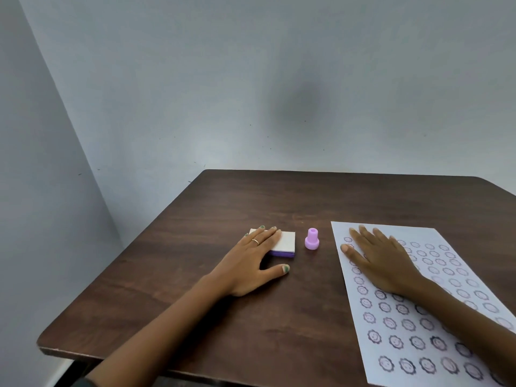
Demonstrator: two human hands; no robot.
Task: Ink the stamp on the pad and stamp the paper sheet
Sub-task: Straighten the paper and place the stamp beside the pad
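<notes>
A small pink stamp stands upright on the dark wooden table, between my two hands and touched by neither. Left of it lies the ink pad, a flat box with a white lid and a purple base, lid closed. My left hand rests flat with its fingers spread over the pad's left part and the thumb on the table. The paper sheet lies at the right, covered with several rows of round smiley-face stamp prints. My right hand lies flat, palm down, on the sheet's upper left part.
The table stands against a pale grey wall, with a corner of the room to the left. Its near edge and left edge are in view. My right forearm lies across the sheet's right side.
</notes>
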